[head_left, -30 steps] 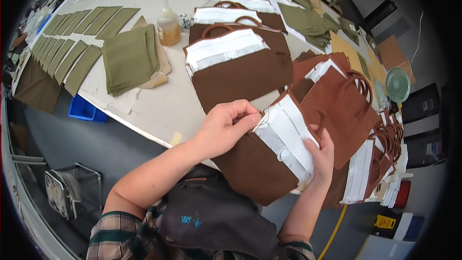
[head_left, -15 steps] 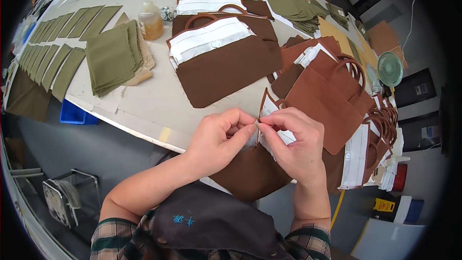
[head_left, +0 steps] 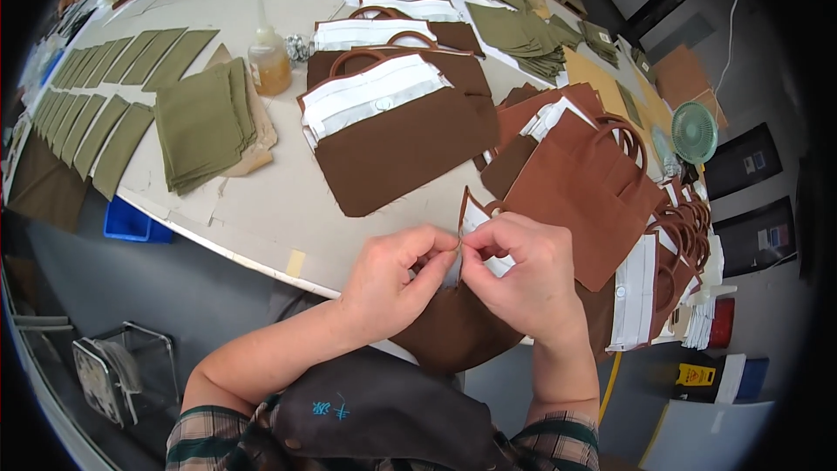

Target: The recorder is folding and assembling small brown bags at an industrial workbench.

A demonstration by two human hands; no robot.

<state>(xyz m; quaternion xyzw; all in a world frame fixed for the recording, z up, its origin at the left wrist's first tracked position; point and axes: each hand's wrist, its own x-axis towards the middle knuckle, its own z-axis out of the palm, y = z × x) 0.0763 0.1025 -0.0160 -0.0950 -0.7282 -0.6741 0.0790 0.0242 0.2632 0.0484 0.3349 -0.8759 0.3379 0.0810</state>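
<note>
In front of me a dark brown bag panel (head_left: 462, 331) with a white lining strip and a small brown handle hangs partly over the table's front edge. Both hands meet at its upright, brown-trimmed edge. My left hand (head_left: 392, 275) is closed, thumb and forefinger pinching that edge from the left. From the right, my right hand (head_left: 527, 275) pinches the same spot, its fingertips almost touching the left ones. Whatever small thing lies between the fingertips is too small to make out. Just beyond lies a similar dark brown bag panel (head_left: 401, 148) with white lining, on others like it.
Reddish-brown bag pieces with handles (head_left: 584, 192) are piled to the right. On the left lie olive fabric pieces (head_left: 200, 131), beside a bottle of amber liquid (head_left: 270, 70). A blue bin (head_left: 131, 220) sits below the table edge (head_left: 261, 272). A green fan (head_left: 695, 133) stands far right.
The view has shifted slightly, so the table and hands appear a little lower. My fingertips still pinch the panel's edge, with the right fingers a bit more curled.
</note>
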